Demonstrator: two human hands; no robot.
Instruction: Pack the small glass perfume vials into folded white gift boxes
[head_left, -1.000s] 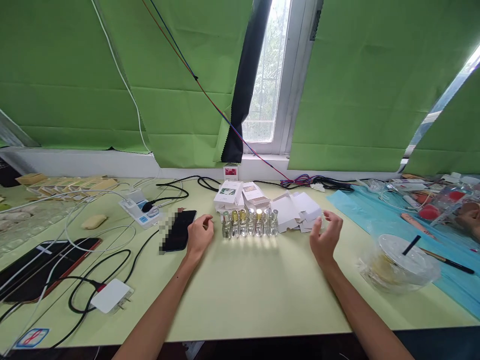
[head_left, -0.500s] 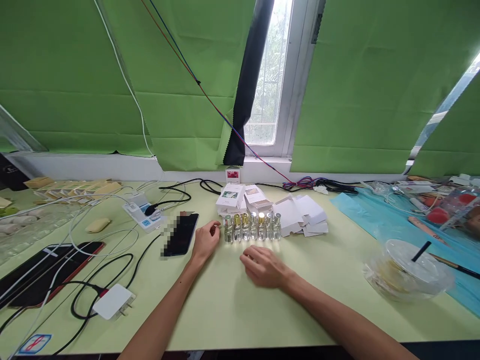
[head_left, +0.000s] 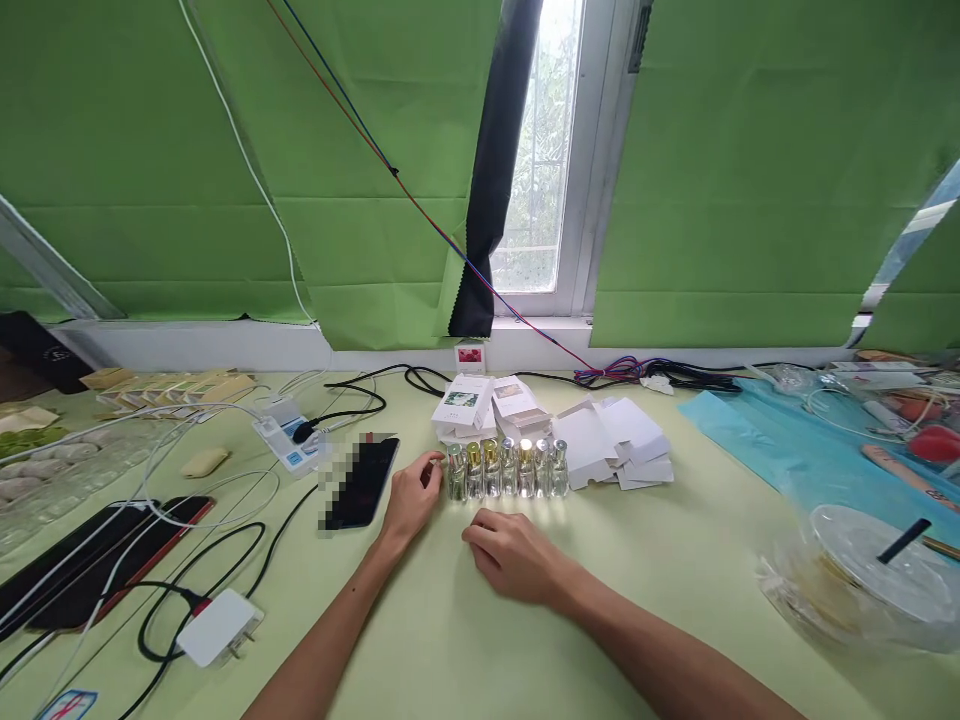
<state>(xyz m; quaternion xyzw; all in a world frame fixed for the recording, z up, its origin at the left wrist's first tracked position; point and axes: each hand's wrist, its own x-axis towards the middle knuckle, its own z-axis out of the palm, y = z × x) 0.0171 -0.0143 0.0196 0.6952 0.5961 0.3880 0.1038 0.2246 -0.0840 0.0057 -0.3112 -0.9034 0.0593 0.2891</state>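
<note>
- At the left end of the row of glass bottles (head_left: 508,472), the left hand (head_left: 412,500) is set low by the bench (head_left: 442,650), its fingers loosely curled and parted from the thumb; nothing is seen gripped, and whether the end bottle is touched cannot be told.
- In front of the row, apart from the glass, the right hand (head_left: 517,557) is held with its fingers bent; its palm is hidden, so whether anything is enclosed cannot be told.
- Just beyond the hands, seven bottles are stood upright, closely set side by side, some capped in gold, some in silver.
- From this posture, the step in hand is judged to be a tending of the row; for any further handling, light fingertip contact would be called for, as narrow glass could easily be tipped.
- Behind the row, printed white boxes (head_left: 461,401) are piled, with loose white cartons (head_left: 586,440) to their right.
- Farther out, a phone (head_left: 373,482) is placed at left and a lidded cup (head_left: 874,560) at right.
</note>
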